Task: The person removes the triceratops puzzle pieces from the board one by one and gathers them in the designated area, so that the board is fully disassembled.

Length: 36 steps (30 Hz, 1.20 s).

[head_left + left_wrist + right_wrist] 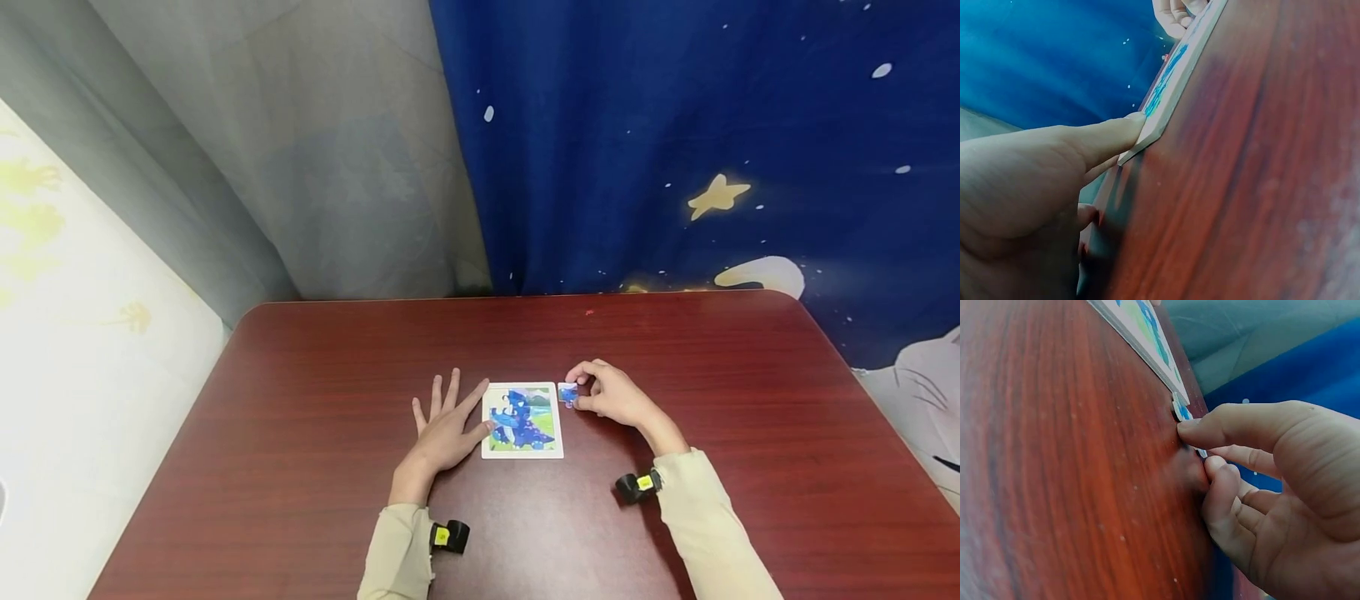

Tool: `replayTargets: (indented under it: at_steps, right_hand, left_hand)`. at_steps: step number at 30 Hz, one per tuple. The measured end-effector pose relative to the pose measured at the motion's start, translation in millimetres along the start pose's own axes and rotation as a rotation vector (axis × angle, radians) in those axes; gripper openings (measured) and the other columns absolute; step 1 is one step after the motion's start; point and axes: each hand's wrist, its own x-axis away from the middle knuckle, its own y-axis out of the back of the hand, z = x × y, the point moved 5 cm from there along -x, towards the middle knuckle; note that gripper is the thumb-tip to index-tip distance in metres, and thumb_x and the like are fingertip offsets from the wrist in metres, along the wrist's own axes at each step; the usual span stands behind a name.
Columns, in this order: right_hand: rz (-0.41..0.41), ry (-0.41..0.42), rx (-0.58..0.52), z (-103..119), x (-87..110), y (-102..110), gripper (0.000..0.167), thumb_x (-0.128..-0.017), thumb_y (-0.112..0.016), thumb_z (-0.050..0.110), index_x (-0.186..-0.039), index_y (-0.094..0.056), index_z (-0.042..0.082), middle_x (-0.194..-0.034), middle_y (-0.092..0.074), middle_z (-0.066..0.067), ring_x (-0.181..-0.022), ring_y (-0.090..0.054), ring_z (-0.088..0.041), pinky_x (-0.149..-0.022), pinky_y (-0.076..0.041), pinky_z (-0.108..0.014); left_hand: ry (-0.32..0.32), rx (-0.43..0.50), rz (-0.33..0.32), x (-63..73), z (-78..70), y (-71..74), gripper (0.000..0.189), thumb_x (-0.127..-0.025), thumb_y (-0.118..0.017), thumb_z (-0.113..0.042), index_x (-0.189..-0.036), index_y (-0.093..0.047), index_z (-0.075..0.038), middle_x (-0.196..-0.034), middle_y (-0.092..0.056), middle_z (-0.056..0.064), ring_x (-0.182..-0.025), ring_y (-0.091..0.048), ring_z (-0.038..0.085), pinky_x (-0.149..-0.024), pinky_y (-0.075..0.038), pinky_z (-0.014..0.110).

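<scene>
A square jigsaw puzzle with a white frame lies on the table, its picture a blue dinosaur on green ground. A pale patch shows at its upper left. My left hand rests at the puzzle's left side, fingers spread and straight. In the left wrist view the thumb presses on the frame near a corner. My right hand pinches a small blue jigsaw piece between thumb and fingers, just beyond the frame's right edge. The right wrist view shows the piece low over the tabletop, partly hidden by the thumb.
The reddish-brown wooden table has rounded far corners. Behind it hang a grey curtain and a blue curtain with stars. A tiny red scrap lies near the far edge. Each wrist wears a black camera.
</scene>
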Motion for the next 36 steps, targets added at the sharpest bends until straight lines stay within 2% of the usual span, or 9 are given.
replayTargets:
  at_steps: [4, 15, 18, 21, 24, 26, 32, 36]
  right_hand:
    - [-0.014, -0.008, 0.007, -1.1, -0.8, -1.2, 0.027, -0.072, -0.073, -0.001, -0.096, -0.062, 0.004, -0.087, -0.047, -0.009, -0.057, -0.045, -0.013, -0.049, -0.041, -0.023]
    - [-0.057, -0.022, 0.071, -1.3, 2.1, -5.1, 0.030, -0.072, -0.075, 0.005, -0.100, -0.065, 0.011, -0.089, -0.049, -0.005, -0.064, -0.044, -0.015, -0.059, -0.038, -0.027]
    - [-0.034, -0.030, 0.044, -1.8, 3.0, -5.9, 0.033, -0.073, -0.074, 0.005, -0.104, -0.065, 0.010, -0.090, -0.049, -0.005, -0.064, -0.044, -0.016, -0.059, -0.039, -0.027]
    - [-0.005, -0.030, -0.036, 0.2, 3.4, -3.9, 0.034, -0.077, -0.072, 0.005, -0.110, -0.062, 0.006, -0.094, -0.050, -0.009, -0.062, -0.047, -0.017, -0.055, -0.042, -0.026]
    - [-0.025, -0.034, -0.112, 4.7, 5.0, 2.3, 0.030, -0.082, -0.069, 0.004, -0.111, -0.062, 0.003, -0.097, -0.051, -0.013, -0.059, -0.051, -0.019, -0.051, -0.045, -0.028]
    - [-0.057, -0.032, -0.122, 8.5, 7.0, 6.4, 0.026, -0.083, -0.067, 0.003, -0.108, -0.063, 0.003, -0.097, -0.052, -0.013, -0.059, -0.054, -0.020, -0.050, -0.046, -0.029]
    - [-0.134, 0.004, 0.032, 20.8, 9.6, 12.9, 0.020, -0.081, -0.068, 0.003, -0.101, -0.066, 0.004, -0.091, -0.054, -0.008, -0.064, -0.055, -0.015, -0.055, -0.045, -0.027]
    - [-0.167, -0.011, 0.126, 19.3, 10.8, 13.8, 0.018, -0.076, -0.071, 0.000, -0.093, -0.066, 0.003, -0.085, -0.054, -0.007, -0.062, -0.054, -0.013, -0.060, -0.045, -0.029]
  left_hand:
    - [-0.002, 0.003, -0.001, -0.3, -0.4, 0.2, 0.063, -0.090, -0.059, -0.039, -0.146, -0.034, -0.025, -0.154, -0.006, 0.015, -0.139, 0.006, 0.037, -0.099, 0.008, 0.067]
    - [-0.001, 0.005, -0.008, 0.7, 1.7, -1.0, 0.063, -0.090, -0.059, -0.040, -0.146, -0.034, -0.026, -0.154, -0.006, 0.014, -0.139, 0.007, 0.037, -0.099, 0.009, 0.066]
    - [-0.007, 0.007, -0.007, 2.0, 2.7, -2.3, 0.063, -0.090, -0.058, -0.040, -0.146, -0.034, -0.026, -0.154, -0.005, 0.014, -0.139, 0.007, 0.037, -0.099, 0.009, 0.067]
    - [-0.008, 0.008, -0.013, 2.6, 3.8, -0.6, 0.063, -0.090, -0.058, -0.040, -0.146, -0.034, -0.026, -0.154, -0.005, 0.014, -0.139, 0.007, 0.038, -0.098, 0.009, 0.067]
    - [-0.010, 0.010, -0.021, 2.0, 4.1, 2.3, 0.063, -0.090, -0.058, -0.040, -0.146, -0.034, -0.025, -0.154, -0.006, 0.015, -0.139, 0.007, 0.038, -0.098, 0.010, 0.067]
    - [-0.011, 0.014, -0.023, 1.7, 3.4, 3.3, 0.063, -0.090, -0.058, -0.040, -0.146, -0.034, -0.025, -0.154, -0.006, 0.015, -0.139, 0.007, 0.038, -0.098, 0.010, 0.067]
    - [-0.015, 0.013, -0.018, 0.7, 1.1, 2.1, 0.062, -0.090, -0.058, -0.040, -0.146, -0.034, -0.025, -0.154, -0.005, 0.015, -0.139, 0.007, 0.038, -0.098, 0.010, 0.067]
    - [-0.016, 0.013, -0.017, 0.0, 0.2, 1.1, 0.062, -0.090, -0.058, -0.040, -0.146, -0.034, -0.025, -0.154, -0.006, 0.015, -0.139, 0.006, 0.038, -0.098, 0.009, 0.067]
